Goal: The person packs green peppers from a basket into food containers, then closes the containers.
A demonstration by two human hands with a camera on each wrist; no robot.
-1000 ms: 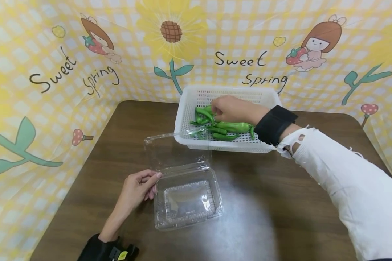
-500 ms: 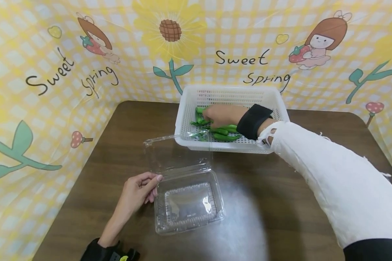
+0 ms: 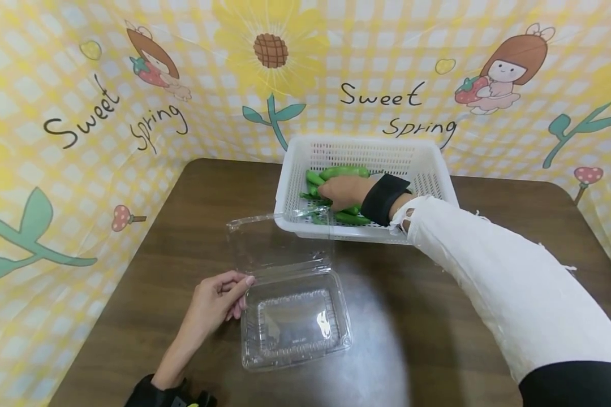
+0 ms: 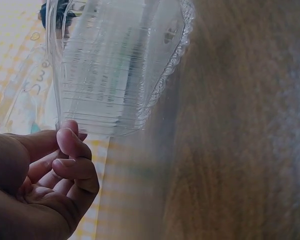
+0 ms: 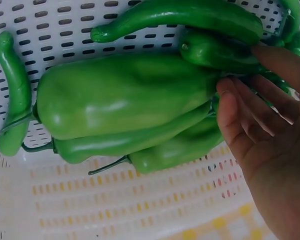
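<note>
My left hand (image 3: 216,299) pinches the left rim of a clear plastic clamshell container (image 3: 290,319), near its hinge. The container's lid (image 3: 280,249) stands raised; its tray holds nothing. In the left wrist view, the thumb and finger (image 4: 72,142) meet at the clear plastic edge. My right hand (image 3: 348,192) reaches into a white slotted basket (image 3: 402,155) among several green peppers (image 3: 343,171). In the right wrist view, its loosely bent fingers touch or nearly touch the ends of a large pepper (image 5: 125,97) and a smaller pepper (image 5: 217,50); no firm grip shows.
The basket stands at the back of a brown table (image 3: 183,226), close to a yellow checked cloth (image 3: 305,68). The raised lid overlaps the basket's front left corner in the head view. A slim curved pepper (image 5: 14,95) lies apart from the others.
My right hand has moved left and toward the basket's front among the peppers, uncovering a large pepper behind it. My left hand keeps its hold on the container.
</note>
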